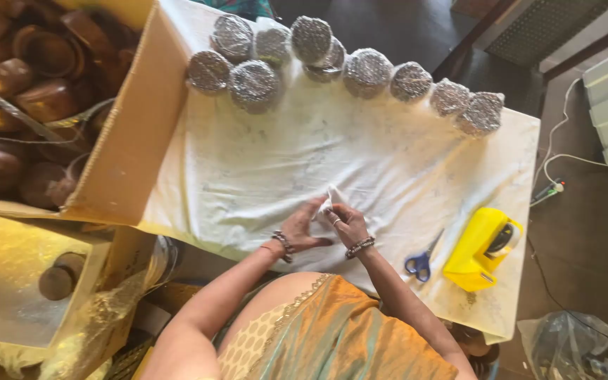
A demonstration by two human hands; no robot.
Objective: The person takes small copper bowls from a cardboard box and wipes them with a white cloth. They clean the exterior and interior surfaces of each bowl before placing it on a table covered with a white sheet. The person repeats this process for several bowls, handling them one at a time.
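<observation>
Left hand [300, 229] and right hand [348, 224] pinching a small white scrap [331, 197] together over the cloth [248, 169]. Wrapped bundles [367, 72] along the far edge, scissors [420, 262] and yellow tape dispenser [480, 248] to the right, cardboard box [138, 134] left.

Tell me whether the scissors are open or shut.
Shut: the scissors lie flat on the white cloth beside the yellow tape dispenser, blades together in one line.

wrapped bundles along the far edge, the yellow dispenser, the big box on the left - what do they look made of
Wrapped bundles: clear bubble wrap by the dimpled, silvery sheen; contents hidden.
Yellow dispenser: glossy moulded plastic, probably, from its smooth bright faces.
Big box: corrugated cardboard, matte tan, with a fluted edge.
The left hand and right hand pinch a small white piece, possibly tape or paper.
</observation>
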